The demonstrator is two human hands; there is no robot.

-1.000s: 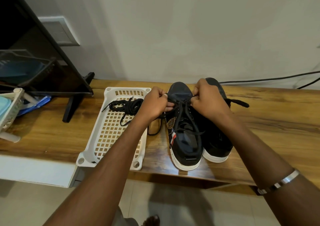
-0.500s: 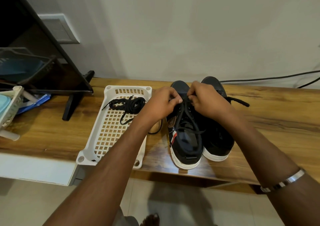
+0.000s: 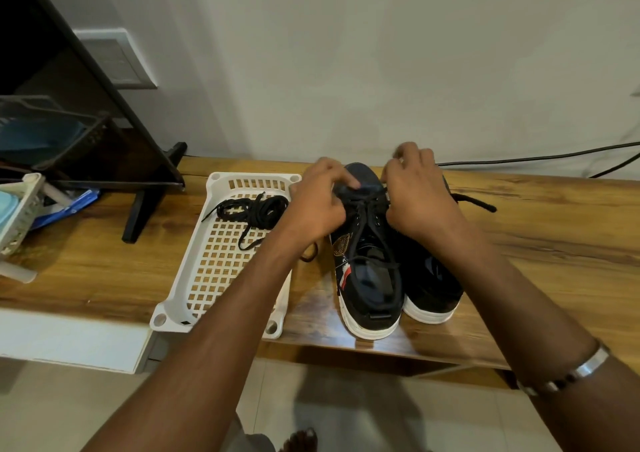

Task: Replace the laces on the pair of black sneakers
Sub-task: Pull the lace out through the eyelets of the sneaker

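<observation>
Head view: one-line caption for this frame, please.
Both hands, left and right, work the lace on the left sneaker; spare laces lie in the white basket.

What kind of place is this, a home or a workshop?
Most likely a room in a home. A flat screen on a stand sits on a wooden table against a plain wall, near a wall switch plate, and the floor is tiled.
</observation>
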